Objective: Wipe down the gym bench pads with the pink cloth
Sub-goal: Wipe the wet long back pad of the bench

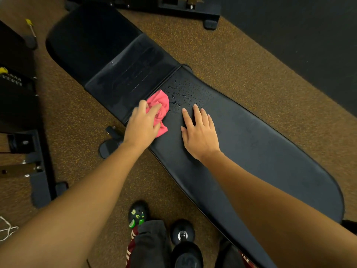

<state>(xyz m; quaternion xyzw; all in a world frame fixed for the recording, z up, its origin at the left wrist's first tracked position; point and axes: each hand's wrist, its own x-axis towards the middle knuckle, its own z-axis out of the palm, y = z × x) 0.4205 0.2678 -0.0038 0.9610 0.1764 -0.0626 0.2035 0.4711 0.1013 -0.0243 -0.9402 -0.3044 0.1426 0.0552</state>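
head view | left hand (pixel 142 125) bunches the pink cloth (pixel 159 111), fingers curled over it, pressed on the long bench pad (pixel 260 151) beside the seam | water droplets (pixel 183 93) just right of the cloth | right hand (pixel 200 132) flat, fingers spread, holding nothing, near the cloth | 1 dumbbell (pixel 183 246) on the floor below.

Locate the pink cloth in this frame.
Head view, left of centre: the pink cloth lies bunched under the left hand on the long pad, beside the droplets.
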